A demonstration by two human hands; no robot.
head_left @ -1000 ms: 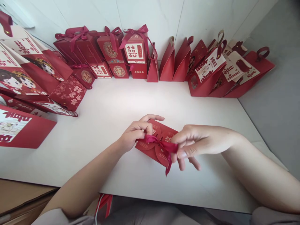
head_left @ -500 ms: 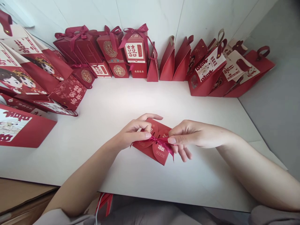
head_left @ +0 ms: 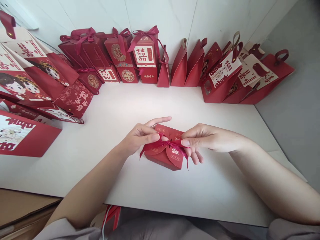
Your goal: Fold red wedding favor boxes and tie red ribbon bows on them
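Head view: small red box (head_left: 167,156) sits mid-table (head_left: 125,110), near the front edge, ribbon (head_left: 170,145) crossing its top. Left hand (head_left: 142,136) pinches one ribbon end, forefinger extended; right hand (head_left: 202,140) pinches the other, both forearms angled inward.

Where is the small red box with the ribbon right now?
In the head view, the small red box sits centre on the white table, between the left hand and right hand.

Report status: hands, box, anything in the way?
Left hand and right hand each pinching ribbon. Small red box on white table. Nothing obstructing.
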